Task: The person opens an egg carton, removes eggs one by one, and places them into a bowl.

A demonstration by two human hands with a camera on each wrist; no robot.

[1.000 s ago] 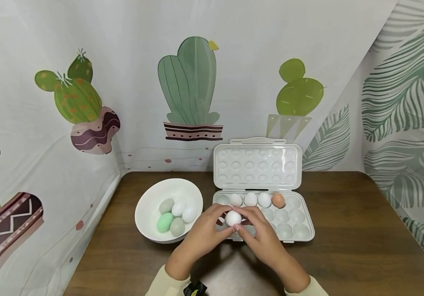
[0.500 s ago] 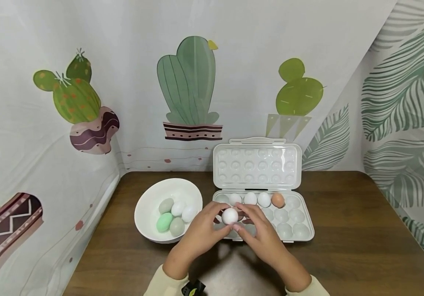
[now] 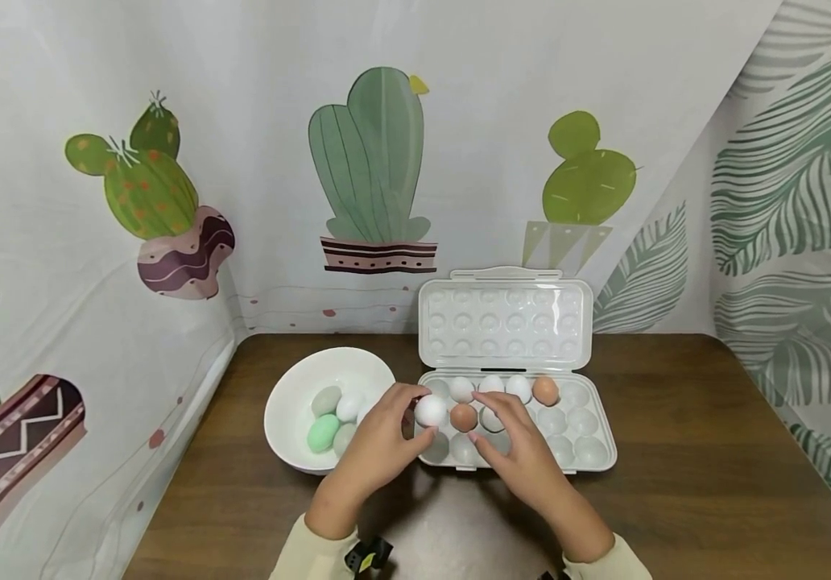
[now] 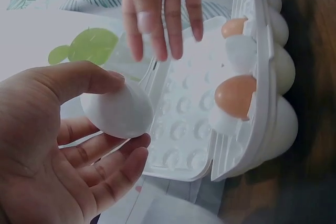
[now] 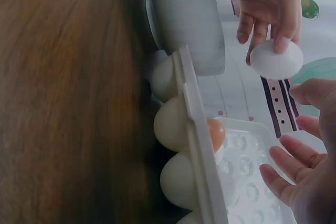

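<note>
My left hand [image 3: 379,443] pinches a white egg [image 3: 431,411] between thumb and fingers, above the left end of the egg tray [image 3: 607,459]. In the left wrist view the same egg [image 4: 118,109] sits under the thumb, with the other fingers below it. My right hand [image 3: 524,455] is held over the tray, fingers apart and holding nothing, as the right wrist view of the hand [image 5: 310,156] confirms. Between the hands a brown egg [image 3: 463,417] rests in the middle row. White eggs [image 3: 518,390] and another brown egg [image 3: 546,391] stand in the back row.
A white bowl [image 3: 281,419] left of the tray holds several white, green and greyish eggs, partly hidden by my left hand. The tray's clear lid [image 3: 506,322] stands raised at the back. All rest on a brown wooden table [image 3: 691,451] before a cactus-print cloth [image 3: 270,161].
Both hands were on the white egg; my right hand has let go and spread its fingers. The left hand has carried the egg leftward, and the brown egg in the middle row has come into view.
</note>
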